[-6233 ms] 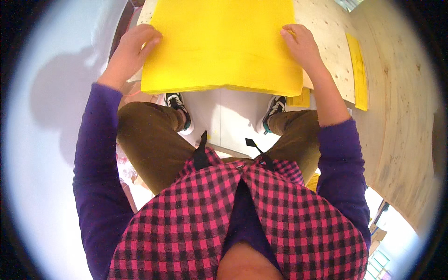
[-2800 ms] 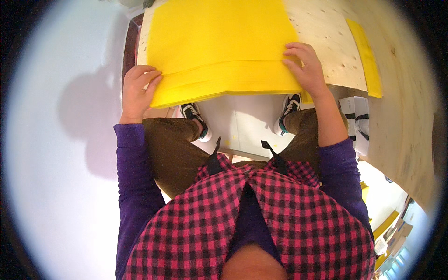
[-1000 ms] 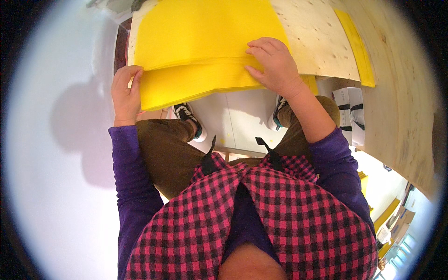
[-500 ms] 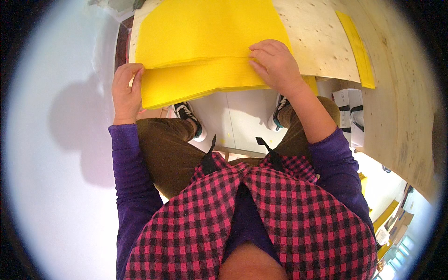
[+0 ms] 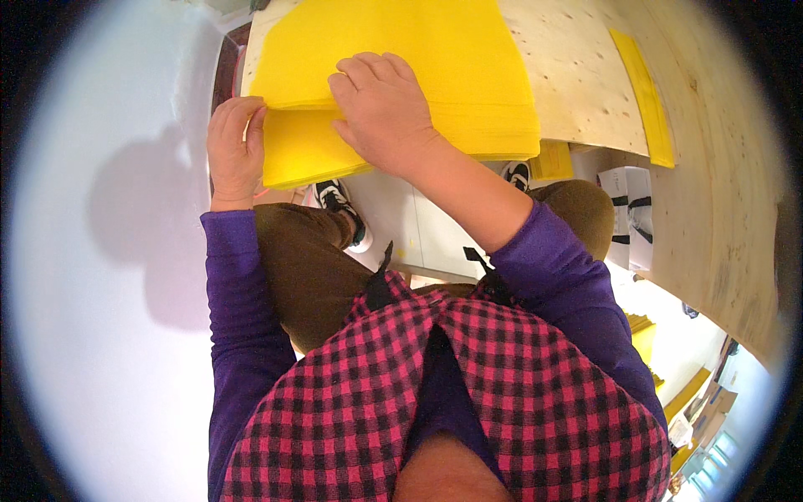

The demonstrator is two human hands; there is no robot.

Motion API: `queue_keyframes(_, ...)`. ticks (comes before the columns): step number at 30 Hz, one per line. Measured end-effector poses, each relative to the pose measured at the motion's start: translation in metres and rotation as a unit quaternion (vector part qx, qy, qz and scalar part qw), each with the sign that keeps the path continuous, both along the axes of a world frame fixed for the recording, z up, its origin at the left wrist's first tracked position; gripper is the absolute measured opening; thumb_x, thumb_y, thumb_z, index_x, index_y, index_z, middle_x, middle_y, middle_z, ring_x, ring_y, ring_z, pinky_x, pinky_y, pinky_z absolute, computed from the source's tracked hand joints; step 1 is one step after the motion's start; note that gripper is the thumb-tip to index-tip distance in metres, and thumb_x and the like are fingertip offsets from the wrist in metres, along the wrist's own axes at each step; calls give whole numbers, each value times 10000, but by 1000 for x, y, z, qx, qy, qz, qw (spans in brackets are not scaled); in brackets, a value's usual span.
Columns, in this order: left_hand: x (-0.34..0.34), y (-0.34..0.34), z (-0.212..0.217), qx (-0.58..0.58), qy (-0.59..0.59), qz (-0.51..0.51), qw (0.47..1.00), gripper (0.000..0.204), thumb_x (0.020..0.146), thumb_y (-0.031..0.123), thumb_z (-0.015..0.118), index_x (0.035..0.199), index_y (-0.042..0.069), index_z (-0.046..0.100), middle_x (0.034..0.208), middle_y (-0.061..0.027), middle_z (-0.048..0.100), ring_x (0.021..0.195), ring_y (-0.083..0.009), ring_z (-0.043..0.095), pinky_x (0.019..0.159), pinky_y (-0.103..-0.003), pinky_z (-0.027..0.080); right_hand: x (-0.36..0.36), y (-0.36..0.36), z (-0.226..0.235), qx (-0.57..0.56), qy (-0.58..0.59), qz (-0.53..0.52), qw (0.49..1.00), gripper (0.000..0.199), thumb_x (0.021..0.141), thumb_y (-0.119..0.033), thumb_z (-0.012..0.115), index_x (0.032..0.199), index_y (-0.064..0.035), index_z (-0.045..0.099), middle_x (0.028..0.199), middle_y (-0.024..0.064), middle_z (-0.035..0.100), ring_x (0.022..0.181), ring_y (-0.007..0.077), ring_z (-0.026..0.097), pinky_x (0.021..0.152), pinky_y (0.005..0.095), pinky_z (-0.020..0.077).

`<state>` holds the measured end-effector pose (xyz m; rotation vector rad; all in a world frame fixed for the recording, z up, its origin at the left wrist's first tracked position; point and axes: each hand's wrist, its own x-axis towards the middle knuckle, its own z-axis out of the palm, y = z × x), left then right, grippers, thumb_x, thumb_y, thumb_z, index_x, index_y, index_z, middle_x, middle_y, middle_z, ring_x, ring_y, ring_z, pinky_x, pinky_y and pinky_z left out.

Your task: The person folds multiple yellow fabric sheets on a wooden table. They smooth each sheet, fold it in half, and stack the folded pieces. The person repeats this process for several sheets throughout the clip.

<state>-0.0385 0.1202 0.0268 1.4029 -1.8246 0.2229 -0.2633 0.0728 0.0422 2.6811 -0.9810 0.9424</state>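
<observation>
A stack of yellow sheets lies on the wooden desk, close to its left edge, with its near end jutting past the desk's near edge over the floor. The top sheet ends short of the layers beneath. The left hand has its thumb and finger tips together on that sheet's left side, seemingly pinching it. The right hand lies across the sheet's near edge, fingers bent and slightly spread; whether they grip anything, I cannot tell.

The likeliest trouble is picking up more than one layer, since the sheets look thin and packed tight. With the left fingers at one side only, a pull there could skew or crease the top sheet. The right forearm crosses low over the stack's near end, so a brush from it could shift the layers. The overhang is another weak point: without desk under it, downward pressure there could bend the sheets or drag some off. The yellow strip by the desk's right edge seems out of harm's way.
</observation>
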Motion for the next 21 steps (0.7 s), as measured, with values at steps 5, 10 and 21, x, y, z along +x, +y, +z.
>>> queue_keyframes(5,2,-2,2,-19,-10,-8,1000,112,818,16,612,930,18,611,931,-125,644,909,-324,600,816,-385,470,-12,-13,-6,-50,17,-19,998,251,710,-156,611,952,-91,604,987,50,612,978,255,568,886,399,421)
queue_keyframes(10,2,1,5,-5,-19,-24,1000,112,804,23,616,916,12,610,926,-129,641,897,-334,596,803,-396,469,-61,-19,-4,-36,39,-43,998,203,706,-111,602,908,-104,627,915,36,638,897,250,594,830,390,448)
queue_keyframes(21,0,13,4,40,-68,-46,996,110,793,35,623,902,19,617,937,-126,644,910,-329,595,819,-396,464,-141,-23,-2,-44,10,-43,998,114,715,-88,626,828,-97,625,843,45,641,829,261,600,775,383,467)
